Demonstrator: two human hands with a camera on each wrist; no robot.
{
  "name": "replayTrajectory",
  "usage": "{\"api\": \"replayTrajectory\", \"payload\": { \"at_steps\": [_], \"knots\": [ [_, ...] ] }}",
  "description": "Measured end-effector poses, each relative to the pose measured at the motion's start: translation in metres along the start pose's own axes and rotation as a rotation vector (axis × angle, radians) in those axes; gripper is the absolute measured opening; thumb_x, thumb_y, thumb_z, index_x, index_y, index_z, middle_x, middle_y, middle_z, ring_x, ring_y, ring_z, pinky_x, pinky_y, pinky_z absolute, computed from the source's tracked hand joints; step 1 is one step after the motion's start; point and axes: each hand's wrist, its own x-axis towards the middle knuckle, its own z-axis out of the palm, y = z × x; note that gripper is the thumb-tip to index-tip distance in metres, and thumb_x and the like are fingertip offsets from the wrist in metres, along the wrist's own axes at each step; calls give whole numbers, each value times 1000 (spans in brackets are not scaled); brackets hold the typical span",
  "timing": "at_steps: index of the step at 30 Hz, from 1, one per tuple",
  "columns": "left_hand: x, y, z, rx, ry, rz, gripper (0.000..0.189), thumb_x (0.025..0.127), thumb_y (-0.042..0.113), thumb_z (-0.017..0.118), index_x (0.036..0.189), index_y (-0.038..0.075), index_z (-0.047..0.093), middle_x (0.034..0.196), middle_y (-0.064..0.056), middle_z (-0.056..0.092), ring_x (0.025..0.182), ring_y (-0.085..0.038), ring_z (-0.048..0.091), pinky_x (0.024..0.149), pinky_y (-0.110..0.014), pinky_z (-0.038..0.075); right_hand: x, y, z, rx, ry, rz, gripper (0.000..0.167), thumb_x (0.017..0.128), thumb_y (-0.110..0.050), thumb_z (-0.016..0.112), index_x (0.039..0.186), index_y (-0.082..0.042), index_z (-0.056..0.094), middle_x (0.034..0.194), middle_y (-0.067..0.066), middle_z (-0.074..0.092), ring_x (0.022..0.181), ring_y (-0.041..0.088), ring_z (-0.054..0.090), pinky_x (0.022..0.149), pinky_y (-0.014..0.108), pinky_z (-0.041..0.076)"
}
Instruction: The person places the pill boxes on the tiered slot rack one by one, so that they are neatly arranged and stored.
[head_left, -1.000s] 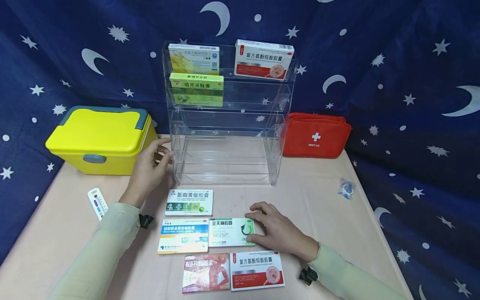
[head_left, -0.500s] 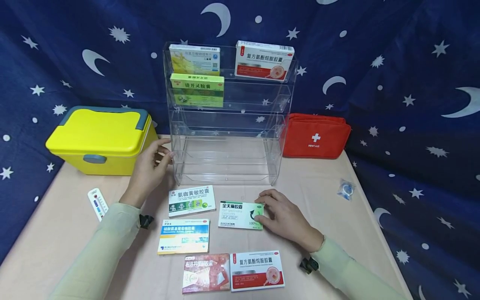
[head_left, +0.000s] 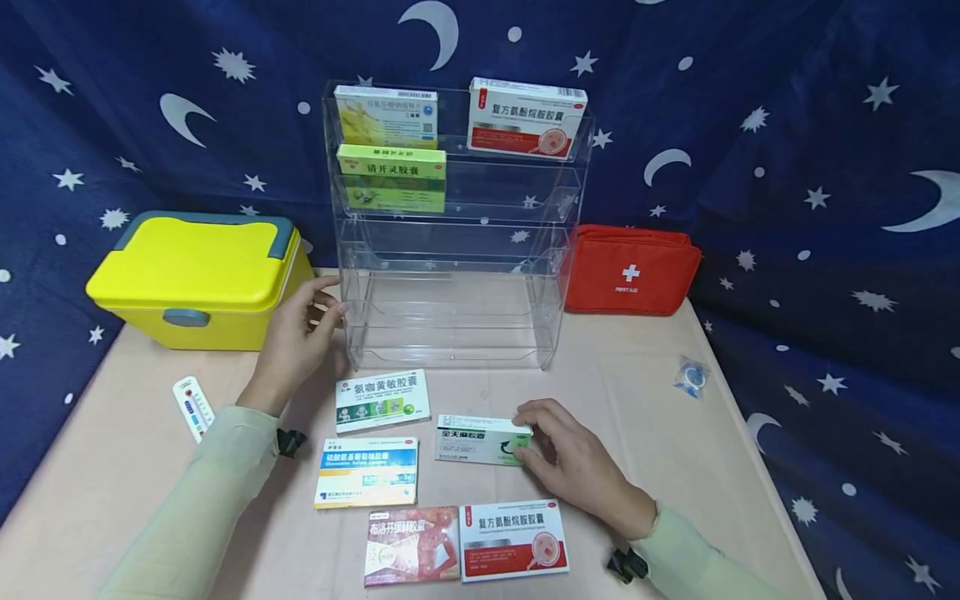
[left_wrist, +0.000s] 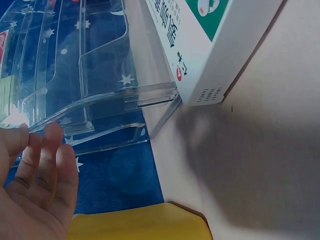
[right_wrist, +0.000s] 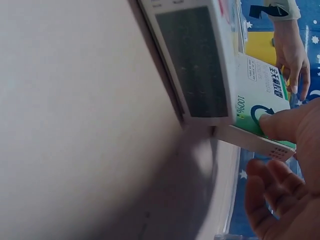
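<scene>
My right hand pinches a white-and-green medicine box by its right end, thumb on the printed front. The box is tipped up, so its narrow top side shows in the head view. My left hand holds the left side edge of a clear acrylic display rack between thumb and fingertips. In the left wrist view, the fingertips are right at that edge. A white medicine box with a green strip lies slightly turned before the rack. Below it is a blue-and-white medicine box.
A pink medicine box and a red-and-white one lie side by side in front. The rack's upper tiers bear several boxes, including a green one. A yellow case, thermometer card, red first-aid pouch and small bag stand around.
My right hand has taken the white-and-green box from beside the blue-and-white one, rightward and toward the rack, and tipped it up. The green-strip box has turned slightly. My left hand stays put.
</scene>
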Motion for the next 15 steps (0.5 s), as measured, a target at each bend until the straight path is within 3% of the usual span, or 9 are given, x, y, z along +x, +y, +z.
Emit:
{"api": "replayTrajectory", "payload": {
  "at_steps": [5,9,12,15],
  "knots": [
    [-1,0,-2,8,7,3,42,103,18,62,144,12,53,102,-8,64,82,-28,65,70,-23,52,1,1,2,80,-8,27,45,88,-13,82,125,-24,60,109,-14,58,82,14,59,65,29,54],
    [-1,0,-2,15,4,-1,42,104,18,61,144,11,52,102,-8,64,82,-25,64,72,-27,54,6,8,2,267,19,87,41,87,-9,82,122,-21,66,93,-7,61,72,15,56,57,26,50],
    [-1,0,-2,9,-2,-3,42,104,17,61,144,12,52,103,-8,64,83,-25,65,73,-28,54,18,6,-8,384,30,163,39,87,-2,80,121,-15,67,92,2,63,72,19,56,57,25,49],
    [0,1,-2,-4,-5,7,42,103,17,61,144,12,53,103,-8,64,84,-25,65,74,-27,54,44,-5,-31,433,50,186,36,88,4,76,121,-4,67,96,11,64,78,22,58,62,27,51]
  ]
}}
